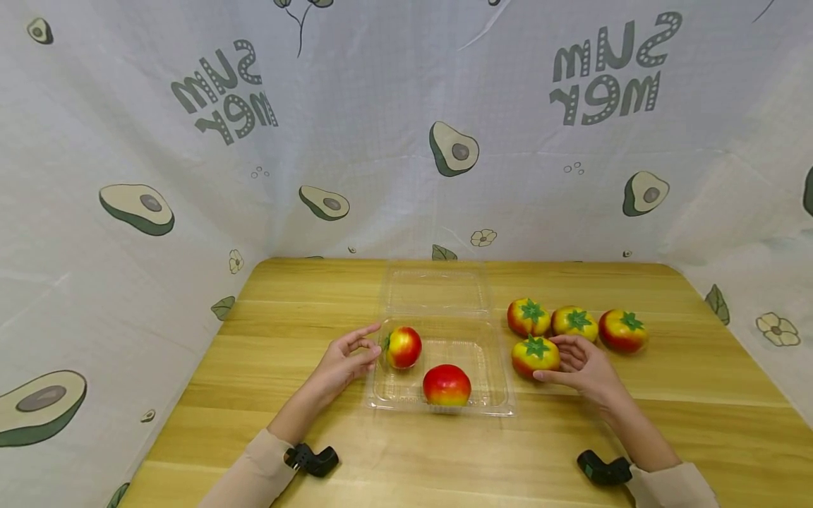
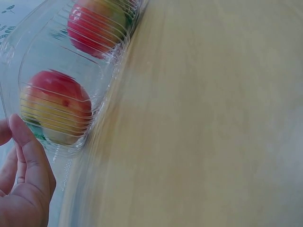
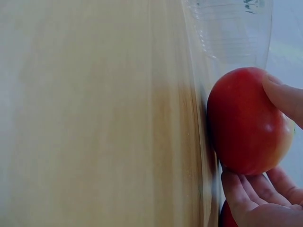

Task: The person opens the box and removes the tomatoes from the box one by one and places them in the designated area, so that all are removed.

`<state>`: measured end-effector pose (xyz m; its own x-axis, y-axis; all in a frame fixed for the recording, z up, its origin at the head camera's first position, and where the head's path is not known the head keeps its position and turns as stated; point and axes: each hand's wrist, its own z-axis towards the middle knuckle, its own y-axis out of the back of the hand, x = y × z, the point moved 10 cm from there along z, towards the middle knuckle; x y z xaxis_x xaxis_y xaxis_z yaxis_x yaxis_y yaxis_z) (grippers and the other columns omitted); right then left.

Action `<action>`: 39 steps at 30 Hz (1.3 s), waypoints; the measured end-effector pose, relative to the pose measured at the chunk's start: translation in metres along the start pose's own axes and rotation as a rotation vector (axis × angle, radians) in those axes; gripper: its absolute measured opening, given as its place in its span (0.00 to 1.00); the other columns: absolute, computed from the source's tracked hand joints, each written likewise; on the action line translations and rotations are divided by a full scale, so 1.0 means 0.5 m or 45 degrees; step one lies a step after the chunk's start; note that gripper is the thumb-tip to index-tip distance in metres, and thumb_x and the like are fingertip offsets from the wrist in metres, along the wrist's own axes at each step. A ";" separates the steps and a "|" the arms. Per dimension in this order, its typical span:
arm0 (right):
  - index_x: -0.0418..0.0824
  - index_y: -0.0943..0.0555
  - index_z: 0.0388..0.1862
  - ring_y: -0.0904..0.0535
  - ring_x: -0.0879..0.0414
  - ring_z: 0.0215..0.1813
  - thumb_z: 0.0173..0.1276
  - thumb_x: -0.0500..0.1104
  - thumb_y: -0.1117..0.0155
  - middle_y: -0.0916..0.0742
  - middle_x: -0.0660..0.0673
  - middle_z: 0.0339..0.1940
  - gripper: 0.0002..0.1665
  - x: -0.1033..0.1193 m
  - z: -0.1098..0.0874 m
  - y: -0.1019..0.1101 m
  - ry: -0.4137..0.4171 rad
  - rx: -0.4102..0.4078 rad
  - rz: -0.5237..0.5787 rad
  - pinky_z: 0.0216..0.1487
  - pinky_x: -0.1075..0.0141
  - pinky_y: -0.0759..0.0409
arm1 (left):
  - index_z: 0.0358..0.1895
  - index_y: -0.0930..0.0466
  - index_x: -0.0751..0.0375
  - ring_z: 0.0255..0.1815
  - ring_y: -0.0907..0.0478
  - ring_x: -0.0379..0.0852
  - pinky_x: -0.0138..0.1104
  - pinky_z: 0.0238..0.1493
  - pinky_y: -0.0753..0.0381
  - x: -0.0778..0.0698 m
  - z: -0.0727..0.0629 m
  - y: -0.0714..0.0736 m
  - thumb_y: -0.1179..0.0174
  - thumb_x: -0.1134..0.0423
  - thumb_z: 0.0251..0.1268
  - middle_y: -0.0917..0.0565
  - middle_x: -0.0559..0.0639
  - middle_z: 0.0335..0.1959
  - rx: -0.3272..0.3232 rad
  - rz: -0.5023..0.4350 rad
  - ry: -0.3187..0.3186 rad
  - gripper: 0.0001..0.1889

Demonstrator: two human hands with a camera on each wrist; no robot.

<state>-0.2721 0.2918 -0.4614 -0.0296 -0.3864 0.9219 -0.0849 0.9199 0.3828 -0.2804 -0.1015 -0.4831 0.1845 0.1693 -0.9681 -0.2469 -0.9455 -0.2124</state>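
Note:
A clear plastic clamshell box lies with its lid folded back on the table. My left hand is at the box's left edge, thumb and fingertips pinching the rim. Inside the box are two red-and-yellow tomatoes, one tomato at the left and another tomato near the front. To the right of the box, my right hand holds a tomato with a green star-shaped top; the thumb and fingers are around its side, as the right wrist view also shows on its red underside.
Behind the held tomato stand three more: a tomato, a middle tomato and a right tomato. The transparent lid reaches toward the back edge of the wooden table. A printed curtain encloses the back and sides.

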 end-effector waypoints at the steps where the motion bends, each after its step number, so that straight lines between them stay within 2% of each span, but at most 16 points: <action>1: 0.24 0.34 0.64 0.27 0.77 0.47 0.57 0.34 0.22 0.23 0.30 0.60 0.41 -0.001 0.000 0.000 -0.003 0.000 0.005 0.49 0.81 0.26 | 0.74 0.35 0.64 0.31 0.23 0.39 0.25 0.35 0.19 0.000 0.000 0.000 0.40 0.72 0.70 0.24 0.50 0.42 0.000 0.002 -0.001 0.30; 12: 0.24 0.35 0.64 0.26 0.75 0.47 0.57 0.33 0.22 0.22 0.34 0.59 0.41 -0.005 -0.001 -0.004 -0.018 0.006 0.070 0.49 0.81 0.25 | 0.74 0.36 0.64 0.31 0.23 0.39 0.25 0.35 0.19 0.001 0.000 -0.001 0.40 0.72 0.70 0.24 0.50 0.42 0.008 -0.005 -0.005 0.30; 19: 0.25 0.35 0.63 0.24 0.74 0.48 0.56 0.32 0.22 0.19 0.50 0.52 0.41 -0.006 -0.001 -0.004 -0.005 0.010 0.135 0.50 0.80 0.24 | 0.74 0.35 0.64 0.31 0.24 0.39 0.25 0.35 0.19 0.002 0.000 0.000 0.40 0.72 0.70 0.25 0.51 0.43 0.004 -0.002 -0.006 0.30; 25: 0.24 0.35 0.64 0.25 0.75 0.48 0.56 0.32 0.22 0.21 0.38 0.58 0.42 -0.005 -0.003 -0.003 0.016 0.011 0.089 0.50 0.82 0.26 | 0.74 0.35 0.64 0.31 0.23 0.39 0.25 0.36 0.19 0.005 0.001 0.002 0.40 0.72 0.70 0.24 0.51 0.43 -0.001 0.008 -0.006 0.30; 27: 0.24 0.35 0.64 0.26 0.76 0.49 0.55 0.32 0.22 0.21 0.38 0.58 0.42 -0.003 -0.004 -0.002 0.028 0.010 0.094 0.51 0.82 0.26 | 0.74 0.35 0.64 0.31 0.23 0.39 0.25 0.36 0.19 0.006 0.001 0.003 0.40 0.72 0.70 0.24 0.51 0.43 -0.002 0.009 -0.006 0.30; 34: 0.22 0.36 0.63 0.25 0.76 0.50 0.54 0.30 0.22 0.20 0.53 0.52 0.43 0.009 -0.008 0.004 0.074 0.009 0.162 0.52 0.82 0.26 | 0.74 0.35 0.64 0.31 0.23 0.38 0.25 0.35 0.19 0.006 0.001 0.002 0.40 0.73 0.70 0.24 0.50 0.42 -0.001 0.003 -0.014 0.30; 39: 0.21 0.35 0.63 0.24 0.75 0.51 0.53 0.28 0.22 0.19 0.59 0.49 0.42 0.015 -0.010 0.007 0.106 0.007 0.206 0.53 0.81 0.26 | 0.74 0.36 0.65 0.31 0.23 0.38 0.25 0.35 0.19 0.005 0.001 0.001 0.40 0.73 0.70 0.24 0.50 0.42 0.003 0.005 -0.020 0.30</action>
<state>-0.2678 0.2924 -0.4527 0.0394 -0.2263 0.9733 -0.0911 0.9692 0.2290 -0.2804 -0.1015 -0.4855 0.1689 0.1695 -0.9710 -0.2501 -0.9455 -0.2086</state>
